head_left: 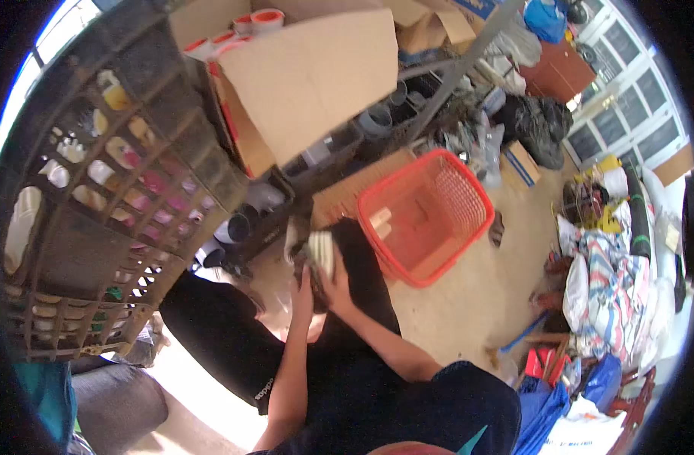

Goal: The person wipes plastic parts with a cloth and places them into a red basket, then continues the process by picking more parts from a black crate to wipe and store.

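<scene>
In front of my knees, my two hands work close together. Wrapped round a white ribbed piece (322, 250) is my right hand (335, 290), its fingers closed. My left hand (303, 288) is closed on a dark greyish cloth-like bundle (300, 254) that presses against the side of the white piece. Motion blurs the bundle, and I cannot tell exactly what it is. Just right of my knee stands a red-orange plastic basket (438, 274), with a couple of small pale pieces (380, 221) near its left inner wall.
A large dark crate (66, 284) of pink, white and yellow pieces rises at left. Behind my hands stands a cardboard box (316, 83) with red-rimmed white cups (267, 19). Dark pipe-like parts (237, 227) lie below it. Striped sacks (608, 296) and bags are piled at right.
</scene>
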{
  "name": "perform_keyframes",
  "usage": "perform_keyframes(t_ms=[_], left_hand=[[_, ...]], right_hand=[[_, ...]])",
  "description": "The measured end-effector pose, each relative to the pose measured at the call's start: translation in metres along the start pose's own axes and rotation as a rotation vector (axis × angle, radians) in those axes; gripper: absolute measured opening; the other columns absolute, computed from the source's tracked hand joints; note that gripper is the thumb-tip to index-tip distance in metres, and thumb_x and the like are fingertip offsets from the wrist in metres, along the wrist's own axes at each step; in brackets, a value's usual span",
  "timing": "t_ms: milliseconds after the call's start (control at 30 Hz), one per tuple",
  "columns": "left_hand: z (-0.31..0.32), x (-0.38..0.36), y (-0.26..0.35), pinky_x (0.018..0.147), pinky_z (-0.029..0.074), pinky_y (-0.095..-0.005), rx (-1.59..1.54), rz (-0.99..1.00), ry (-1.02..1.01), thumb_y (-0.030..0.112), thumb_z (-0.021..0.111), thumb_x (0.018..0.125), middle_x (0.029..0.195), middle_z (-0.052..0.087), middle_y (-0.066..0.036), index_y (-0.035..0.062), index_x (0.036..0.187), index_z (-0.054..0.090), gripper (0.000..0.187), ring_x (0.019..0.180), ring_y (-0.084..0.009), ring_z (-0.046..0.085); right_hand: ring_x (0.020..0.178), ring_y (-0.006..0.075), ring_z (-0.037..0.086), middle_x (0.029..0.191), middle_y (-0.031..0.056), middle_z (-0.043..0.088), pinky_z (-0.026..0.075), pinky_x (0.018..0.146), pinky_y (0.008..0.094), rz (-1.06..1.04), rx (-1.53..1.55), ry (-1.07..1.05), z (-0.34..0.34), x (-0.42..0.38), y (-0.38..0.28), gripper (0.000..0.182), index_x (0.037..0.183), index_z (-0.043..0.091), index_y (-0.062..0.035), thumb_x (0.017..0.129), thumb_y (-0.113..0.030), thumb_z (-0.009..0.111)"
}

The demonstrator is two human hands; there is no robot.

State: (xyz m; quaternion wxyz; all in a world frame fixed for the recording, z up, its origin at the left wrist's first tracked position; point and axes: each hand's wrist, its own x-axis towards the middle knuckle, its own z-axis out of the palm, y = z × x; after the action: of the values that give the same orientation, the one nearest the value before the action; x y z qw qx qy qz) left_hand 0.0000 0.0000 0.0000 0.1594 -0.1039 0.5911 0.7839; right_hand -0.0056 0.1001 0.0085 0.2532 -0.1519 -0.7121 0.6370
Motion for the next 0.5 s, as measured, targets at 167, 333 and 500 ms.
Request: perform_keyframes(t_ms=[167,333,500], left_hand=[[0.023,-0.028,0.034,0.057,0.041,-0.0227,0.118,-0.111,-0.259,0.030,0.057,0.090,0.084,0.057,-0.001,0.0030,0.106,0.057,0.032,0.066,-0.0072,0.050],[0.016,-0.007,0.011,0.086,0.042,-0.0312,0.155,-0.173,-0.057,0.036,0.060,0.087,0.109,0.058,-0.012,-0.0034,0.116,0.052,0.049,0.098,-0.0203,0.054],[0.010,0.005,-0.011,0.082,0.044,-0.0315,-0.011,-0.189,0.168,0.035,0.059,0.087,0.109,0.058,-0.012,-0.0039,0.117,0.050,0.050,0.094,-0.0203,0.055]], right_hand=[[0.126,0.0242,0.036,0.138,0.0182,0.037,0.029,0.104,0.0340,-0.091,-0.151,0.310,-0.043,0.047,-0.058,0.055,0.138,0.027,0.0050,0.092,-0.014,0.050],[0.107,0.0255,0.052,0.128,0.0206,0.046,0.044,0.088,0.0338,-0.061,-0.101,0.598,-0.132,0.133,-0.048,0.064,0.133,0.031,0.0081,0.085,-0.018,0.063],[0.087,0.0272,0.063,0.096,0.0227,0.063,0.051,0.075,0.0366,0.619,-0.982,0.042,-0.232,0.156,0.106,0.053,0.105,0.056,0.0093,0.076,-0.034,0.069]])
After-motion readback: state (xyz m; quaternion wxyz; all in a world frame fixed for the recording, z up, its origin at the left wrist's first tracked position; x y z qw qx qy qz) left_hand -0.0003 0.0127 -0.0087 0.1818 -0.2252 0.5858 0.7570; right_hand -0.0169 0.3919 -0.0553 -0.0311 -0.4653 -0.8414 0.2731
